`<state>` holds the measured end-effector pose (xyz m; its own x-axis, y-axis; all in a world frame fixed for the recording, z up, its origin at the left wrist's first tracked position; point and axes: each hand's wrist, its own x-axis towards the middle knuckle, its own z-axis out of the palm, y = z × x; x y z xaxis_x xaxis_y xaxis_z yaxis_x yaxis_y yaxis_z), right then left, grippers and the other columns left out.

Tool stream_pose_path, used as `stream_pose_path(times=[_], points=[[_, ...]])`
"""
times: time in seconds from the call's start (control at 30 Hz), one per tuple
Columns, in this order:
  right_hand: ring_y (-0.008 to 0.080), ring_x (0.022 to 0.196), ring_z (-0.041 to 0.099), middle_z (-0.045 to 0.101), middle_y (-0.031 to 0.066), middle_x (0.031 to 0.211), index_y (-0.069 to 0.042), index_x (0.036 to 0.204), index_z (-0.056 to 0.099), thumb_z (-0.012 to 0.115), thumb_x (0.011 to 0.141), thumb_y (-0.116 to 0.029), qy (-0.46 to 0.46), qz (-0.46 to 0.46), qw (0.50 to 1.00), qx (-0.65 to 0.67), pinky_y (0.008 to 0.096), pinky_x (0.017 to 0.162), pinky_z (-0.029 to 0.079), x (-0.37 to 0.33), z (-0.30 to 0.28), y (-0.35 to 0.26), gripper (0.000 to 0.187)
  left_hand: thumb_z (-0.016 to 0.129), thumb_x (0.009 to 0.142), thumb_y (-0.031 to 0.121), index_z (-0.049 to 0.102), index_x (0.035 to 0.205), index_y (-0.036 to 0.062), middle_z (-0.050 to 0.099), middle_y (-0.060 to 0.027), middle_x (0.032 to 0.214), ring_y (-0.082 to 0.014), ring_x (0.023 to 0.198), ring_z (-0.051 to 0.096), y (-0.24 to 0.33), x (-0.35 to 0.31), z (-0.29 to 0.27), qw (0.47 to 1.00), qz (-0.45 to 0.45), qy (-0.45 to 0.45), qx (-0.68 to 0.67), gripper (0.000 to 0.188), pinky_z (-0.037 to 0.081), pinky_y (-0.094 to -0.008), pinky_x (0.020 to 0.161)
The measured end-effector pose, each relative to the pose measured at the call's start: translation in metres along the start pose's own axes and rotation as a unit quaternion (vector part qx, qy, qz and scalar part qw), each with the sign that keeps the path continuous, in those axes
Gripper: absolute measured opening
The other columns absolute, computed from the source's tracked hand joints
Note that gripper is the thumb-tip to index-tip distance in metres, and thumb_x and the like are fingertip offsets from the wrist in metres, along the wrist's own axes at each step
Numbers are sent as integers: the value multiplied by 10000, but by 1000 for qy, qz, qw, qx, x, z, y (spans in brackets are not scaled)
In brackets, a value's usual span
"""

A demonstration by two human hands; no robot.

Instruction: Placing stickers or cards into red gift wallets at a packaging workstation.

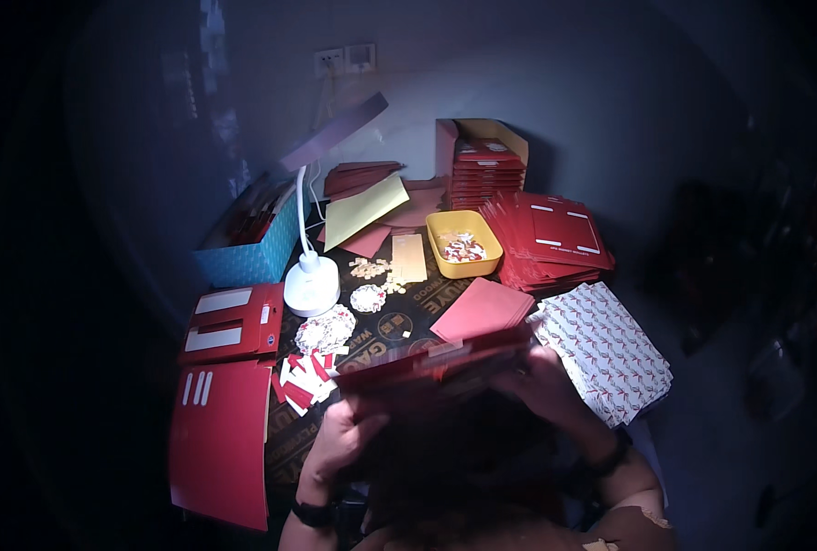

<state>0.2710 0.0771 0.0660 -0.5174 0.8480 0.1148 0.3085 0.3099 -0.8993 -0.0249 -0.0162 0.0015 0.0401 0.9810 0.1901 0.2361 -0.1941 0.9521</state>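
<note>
Two hands share one dark red card piece point(436, 365), held up before the person's body, over the near side of the tabletop point(289, 445). The grip of the left hand point(346, 432) is closed on its left end; that of the right hand point(539, 375) is closed on its right end (blur and shadow hide some fingertips). Near the left hand lie loose red and white strips point(303, 390); just past the card piece are pink sheets point(484, 310), and beside the right hand is a stack of patterned sheets point(606, 354). Farther out, a yellow tub point(463, 269) holds small pieces, between a white lamp point(312, 286) and fanned red folders point(555, 230). A blue box point(252, 257) stands at the far left.
</note>
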Motion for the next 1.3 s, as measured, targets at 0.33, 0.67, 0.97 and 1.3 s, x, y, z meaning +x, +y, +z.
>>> stream_pose_path(times=[0.33, 0.67, 0.97, 1.3], points=[[100, 782, 666, 719, 79, 909, 65, 1068, 625, 712, 941, -173, 164, -79, 975, 128, 267, 700, 550, 55, 31, 69, 283, 560, 1008, 85, 554, 1251, -65, 690, -116, 1103, -134, 938, 678, 11, 21, 23, 942, -51, 41, -329, 286, 557, -282, 872], [381, 1063, 624, 648, 207, 1158, 66, 1089, 649, 668, 902, -129, 234, -129, 963, 26, 421, 959, 482, 16, 20, 38, 270, 629, 888, 81, 635, 1158, -67, 625, -208, 1105, -349, 1049, 608, -10, 10, 34, 915, 63, 213, 337, 308, 480, -439, 945], [184, 865, 416, 419, -25, 846, -228, 1054, 580, 460, 986, -382, 484, -607, 630, 12, 402, 796, 334, -77, 2, -21, 207, 660, 903, 425, 469, 1428, 36, 458, -178, 1489, -355, 1418, 381, 22, 13, 80, 853, 191, -97, 476, 681, 278, -562, 1157], [362, 1066, 569, 620, 211, 1108, 42, 1129, 655, 576, 867, 25, 112, -185, 935, -281, 426, 940, 469, 26, 23, 57, 274, 642, 907, 448, 465, 1413, -1, 448, -190, 1495, -337, 1430, 374, -4, 9, 85, 835, 146, -99, 522, 699, 286, -552, 1157]])
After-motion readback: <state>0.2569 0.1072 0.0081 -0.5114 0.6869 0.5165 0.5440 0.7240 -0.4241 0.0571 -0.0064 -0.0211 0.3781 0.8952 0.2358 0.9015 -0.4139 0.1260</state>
